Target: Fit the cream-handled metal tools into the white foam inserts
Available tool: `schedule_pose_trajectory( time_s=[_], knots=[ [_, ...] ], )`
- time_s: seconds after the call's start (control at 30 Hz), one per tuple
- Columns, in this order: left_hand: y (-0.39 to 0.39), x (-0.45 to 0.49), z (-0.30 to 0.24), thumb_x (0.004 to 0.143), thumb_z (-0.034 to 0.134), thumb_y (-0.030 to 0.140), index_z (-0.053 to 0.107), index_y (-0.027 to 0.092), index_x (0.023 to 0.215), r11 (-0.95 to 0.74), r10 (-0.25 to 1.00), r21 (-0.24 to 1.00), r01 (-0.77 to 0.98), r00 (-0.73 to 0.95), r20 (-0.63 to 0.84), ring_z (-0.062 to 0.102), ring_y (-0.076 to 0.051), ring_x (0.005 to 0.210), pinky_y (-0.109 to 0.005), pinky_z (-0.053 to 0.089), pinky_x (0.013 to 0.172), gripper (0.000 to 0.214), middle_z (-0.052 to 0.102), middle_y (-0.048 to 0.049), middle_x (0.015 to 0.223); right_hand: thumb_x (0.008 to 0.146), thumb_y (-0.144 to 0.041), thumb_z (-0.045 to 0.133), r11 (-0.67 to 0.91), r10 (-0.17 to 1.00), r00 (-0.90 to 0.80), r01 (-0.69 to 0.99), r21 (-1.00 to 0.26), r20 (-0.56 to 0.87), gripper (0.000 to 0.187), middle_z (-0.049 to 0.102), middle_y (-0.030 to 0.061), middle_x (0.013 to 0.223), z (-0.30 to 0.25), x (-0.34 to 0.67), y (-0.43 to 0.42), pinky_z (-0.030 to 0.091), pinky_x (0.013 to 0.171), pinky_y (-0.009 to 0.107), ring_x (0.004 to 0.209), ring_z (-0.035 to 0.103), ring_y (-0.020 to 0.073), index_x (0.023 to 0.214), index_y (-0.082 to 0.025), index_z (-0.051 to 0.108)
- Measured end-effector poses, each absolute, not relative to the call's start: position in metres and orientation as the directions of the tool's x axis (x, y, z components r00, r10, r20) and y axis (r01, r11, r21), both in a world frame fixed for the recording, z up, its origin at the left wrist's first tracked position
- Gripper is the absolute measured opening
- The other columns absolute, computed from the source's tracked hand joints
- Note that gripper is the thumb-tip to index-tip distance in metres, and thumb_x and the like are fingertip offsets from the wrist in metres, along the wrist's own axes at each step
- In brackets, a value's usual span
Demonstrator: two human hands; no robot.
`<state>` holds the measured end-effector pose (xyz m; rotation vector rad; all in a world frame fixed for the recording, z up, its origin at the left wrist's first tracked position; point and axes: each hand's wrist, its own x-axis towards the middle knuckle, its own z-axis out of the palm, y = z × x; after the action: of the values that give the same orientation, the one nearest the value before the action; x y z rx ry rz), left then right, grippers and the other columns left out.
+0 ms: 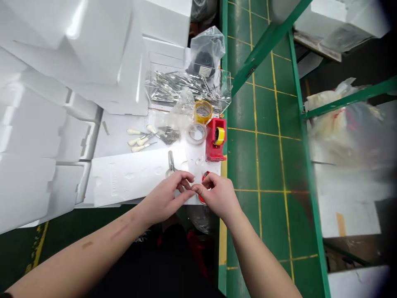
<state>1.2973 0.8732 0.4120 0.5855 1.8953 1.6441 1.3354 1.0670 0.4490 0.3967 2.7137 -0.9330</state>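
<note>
My left hand (173, 192) and my right hand (219, 194) meet fingertip to fingertip over the front edge of the white work surface. The left fingers are curled in toward the thumb, around the tip of my right thumb. On the right, thumb and fingers are pinched together. Whatever lies between the fingertips is too small or hidden to make out. Under the right hand a red object (202, 199) shows only in part. Just beyond my left hand, a shiny metal piece (170, 160) lies on a white foam sheet (130, 176).
Beyond are white-handled tools (139, 140), small metal parts (169, 134), a clear tape roll (197, 133), a yellow tape roll (203, 111) and a red tape dispenser (216, 145). A clear bin (149, 89) holds metal pieces. White foam blocks (27, 124) stand left; a green bench (269, 165) runs right.
</note>
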Motion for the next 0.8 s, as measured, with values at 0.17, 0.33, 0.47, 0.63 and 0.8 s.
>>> schedule_pose_trajectory(
  time_s=[0.17,0.33,0.47,0.63,0.8],
  knots=[
    [0.826,1.276,0.385,0.097,0.052,0.045,0.064,0.023,0.095,0.332,0.443,0.937,-0.105,-0.86,-0.253,0.065,-0.019,0.083,-0.033,0.051,0.076,0.026,0.069,-0.001,0.089,0.083,-0.061,0.066,0.768,0.114,-0.907,0.339,-0.544,-0.405,0.042,0.066,0.0006,0.065,0.42,1.317,1.026,0.036,0.059,0.026,0.062,0.058,0.0152,0.072,-0.021,0.061],
    [0.819,1.232,0.342,0.096,0.052,0.037,0.067,0.02,0.092,0.537,0.397,0.792,0.292,-0.915,0.069,0.06,-0.025,0.102,-0.043,0.046,0.093,0.023,0.068,-0.0072,0.104,0.092,-0.036,0.058,0.762,0.137,-0.894,0.371,-0.531,-0.427,0.021,0.07,0.0014,0.074,0.399,1.288,1.004,0.037,0.064,0.027,0.069,0.06,0.0159,0.078,-0.022,0.065],
    [0.828,1.21,0.311,0.093,0.056,0.036,0.069,0.019,0.104,0.637,0.359,0.67,0.382,-0.916,0.181,0.052,-0.033,0.123,-0.054,0.038,0.105,0.024,0.062,-0.0126,0.126,0.089,-0.031,0.059,0.776,0.206,-0.894,0.397,-0.489,-0.398,0.011,0.071,0.0016,0.078,0.381,1.273,0.999,0.039,0.067,0.028,0.074,0.061,0.0178,0.084,-0.023,0.064],
    [0.828,1.226,0.311,0.097,0.048,0.034,0.044,0.012,0.143,0.638,0.363,0.641,0.426,-0.901,0.237,0.037,-0.031,0.143,-0.052,0.031,0.118,0.051,0.048,-0.0178,0.147,0.087,-0.028,0.06,0.793,0.217,-0.884,0.407,-0.453,-0.414,0.009,0.069,0.0006,0.076,0.373,1.269,0.999,0.039,0.067,0.028,0.075,0.06,0.0176,0.08,-0.022,0.06],
    [0.83,1.263,0.311,0.095,0.05,0.053,0.031,0.01,0.155,0.56,0.73,0.491,0.668,-0.678,0.09,0.009,-0.036,0.155,-0.06,0.005,0.123,0.076,0.023,-0.0201,0.165,0.086,-0.028,0.062,0.84,0.183,-0.871,0.379,-0.388,-0.455,0.007,0.07,0.0017,0.079,0.377,1.267,1.004,0.04,0.068,0.028,0.076,0.061,0.0182,0.083,-0.022,0.059]
  ],
)
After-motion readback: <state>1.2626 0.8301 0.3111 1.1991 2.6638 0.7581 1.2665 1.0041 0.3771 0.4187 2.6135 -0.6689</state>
